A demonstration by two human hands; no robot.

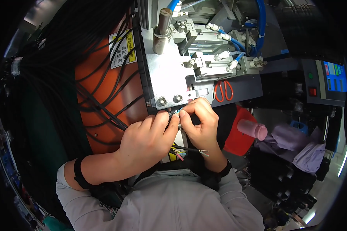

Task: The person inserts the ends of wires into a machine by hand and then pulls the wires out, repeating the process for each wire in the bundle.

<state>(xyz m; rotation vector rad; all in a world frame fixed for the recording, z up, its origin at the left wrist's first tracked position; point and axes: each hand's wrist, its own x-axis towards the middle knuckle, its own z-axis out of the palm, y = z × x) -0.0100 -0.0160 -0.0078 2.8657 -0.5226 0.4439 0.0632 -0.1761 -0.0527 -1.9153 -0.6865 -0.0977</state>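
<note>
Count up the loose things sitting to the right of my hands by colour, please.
Orange: 1, the orange-handled scissors
Pink: 1, the pink bottle
Red: 1, the red container
Lilac: 1, the lilac cloth
Total: 4

Pretty cluttered shop here: a blue-lit control panel point(335, 77) is glowing up right of the fingers, red scissors point(223, 91) hanging just above, purple cloth point(296, 148) lying off right.

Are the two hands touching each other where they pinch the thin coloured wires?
Touching. In the head view, the left hand presses its thumb against the fingers of the right hand around the coloured wires, with no gap visible.
</note>
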